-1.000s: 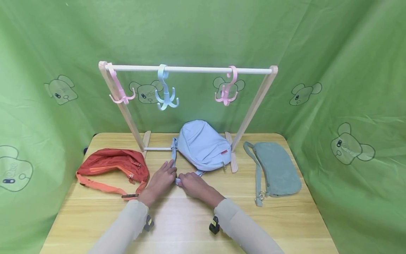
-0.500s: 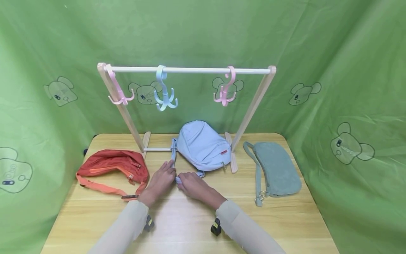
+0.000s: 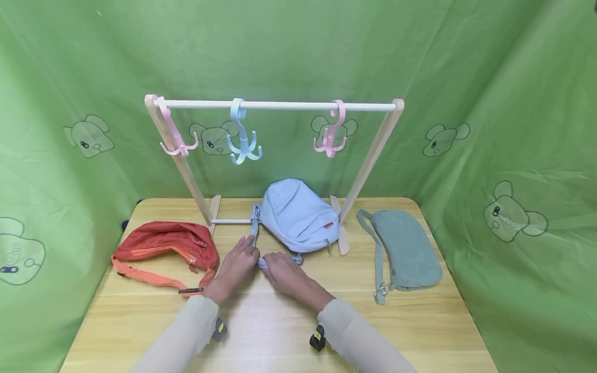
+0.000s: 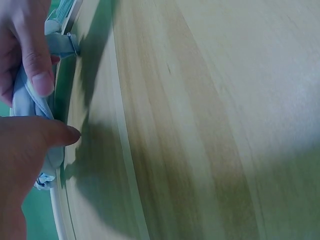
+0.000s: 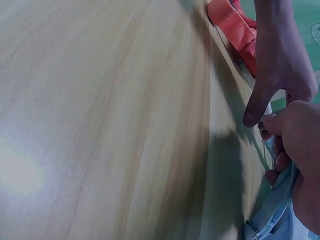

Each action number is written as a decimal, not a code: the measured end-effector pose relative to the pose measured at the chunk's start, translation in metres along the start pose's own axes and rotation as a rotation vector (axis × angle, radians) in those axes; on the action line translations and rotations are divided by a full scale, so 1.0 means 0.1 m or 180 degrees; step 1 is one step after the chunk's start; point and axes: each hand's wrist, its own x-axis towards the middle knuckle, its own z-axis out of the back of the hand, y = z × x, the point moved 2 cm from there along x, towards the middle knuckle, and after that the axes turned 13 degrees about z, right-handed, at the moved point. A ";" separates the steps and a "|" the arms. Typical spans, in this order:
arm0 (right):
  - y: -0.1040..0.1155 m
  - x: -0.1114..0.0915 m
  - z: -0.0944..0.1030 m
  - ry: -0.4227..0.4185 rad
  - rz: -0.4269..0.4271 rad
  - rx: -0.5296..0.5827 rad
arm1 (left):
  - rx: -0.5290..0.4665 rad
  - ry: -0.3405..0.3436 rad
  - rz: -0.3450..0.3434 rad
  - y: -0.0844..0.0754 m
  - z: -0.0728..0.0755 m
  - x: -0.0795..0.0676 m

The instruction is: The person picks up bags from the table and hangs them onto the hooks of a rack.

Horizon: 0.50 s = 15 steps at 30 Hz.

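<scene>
A light blue bag point(image 3: 298, 215) with a small red tag lies at the back middle of the table. Its strap point(image 3: 255, 223) runs forward from the bag's left side to both hands. My right hand point(image 3: 285, 273) grips the strap with curled fingers, as the right wrist view also shows along the strap point(image 5: 276, 204). Right beside it, my left hand point(image 3: 238, 265) pinches the same strap, its thumb point(image 4: 55, 134) lying across the fabric in the left wrist view. The left fingertips are partly hidden there. Both hands stay close over the table.
A red waist bag point(image 3: 163, 241) lies left of the left hand. To the right rests a grey-green pouch point(image 3: 408, 248) with a wrist strap. Behind stands a wooden rack point(image 3: 368, 160) carrying two pink hooks point(image 3: 330, 140) and a blue hook point(image 3: 243, 140). Green curtains point(image 3: 298, 46) enclose the table.
The right hand has shifted very slightly to the right with the strap still in its grip. The left hand and the bags hold their places; the head view tilts a little.
</scene>
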 end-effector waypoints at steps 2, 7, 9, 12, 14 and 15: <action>0.00 -0.01 0.01 -0.0030 0.0015 -0.0021 | -0.0032 -0.0010 0.0011 0.00 0.00 0.00; -0.01 -0.04 0.05 -0.0159 0.0008 0.0016 | -0.0131 -0.0032 0.0029 -0.01 0.01 0.01; -0.02 -0.05 0.06 -0.0197 0.0000 0.0020 | -0.0160 -0.0051 0.0029 -0.01 0.01 0.01; -0.03 -0.07 0.09 -0.0218 0.0001 -0.0020 | -0.0211 -0.0119 0.0021 -0.01 0.02 0.02; -0.04 -0.09 0.11 -0.0203 -0.0017 -0.0044 | -0.0239 -0.0192 0.0001 -0.01 0.02 0.02; -0.04 -0.09 0.12 -0.0179 -0.0038 -0.0057 | -0.0249 -0.0226 -0.0008 -0.01 0.03 0.02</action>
